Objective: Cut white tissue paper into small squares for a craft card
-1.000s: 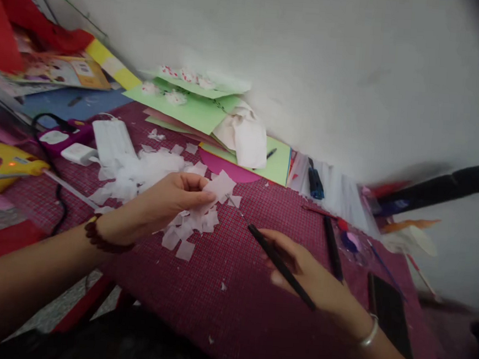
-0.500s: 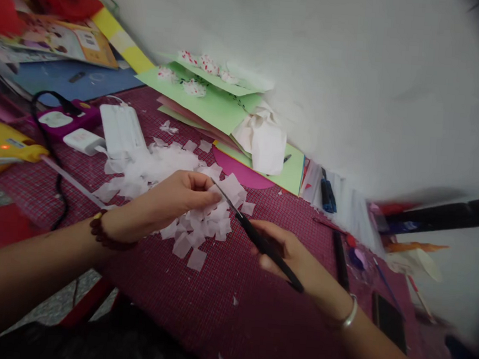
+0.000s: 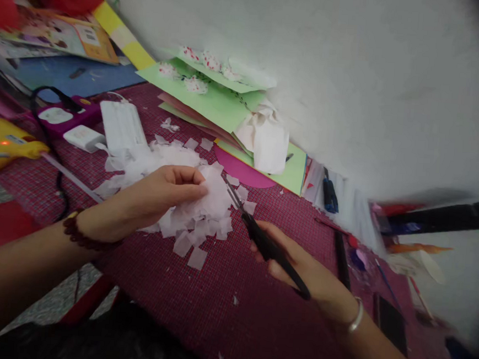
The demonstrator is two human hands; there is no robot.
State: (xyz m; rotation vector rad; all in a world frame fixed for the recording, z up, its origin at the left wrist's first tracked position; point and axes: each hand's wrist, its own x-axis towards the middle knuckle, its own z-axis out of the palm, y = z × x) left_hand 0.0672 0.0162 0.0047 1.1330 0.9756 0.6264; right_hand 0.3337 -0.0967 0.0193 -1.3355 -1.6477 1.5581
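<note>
Because the left hand (image 3: 172,189) pinches a white paper piece (image 3: 213,183) by its near edge, most of it stands free toward the scissors (image 3: 265,245), likely keeping fingers clear of the slightly parted blades. Right hand (image 3: 295,256) wraps the black handles, tips aimed at the paper; contact can't be told. Loose white squares (image 3: 197,258) lie heaped on the tabletop (image 3: 195,314) just beneath, presumably for easy reach; yellow glue gun (image 3: 12,144) well apart at left, probably out of the way.

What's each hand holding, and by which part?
Right hand: scissors, by the black handles. Left hand: white paper, apparently pinched at its near edge; exact spot blends into the paper pile.
</note>
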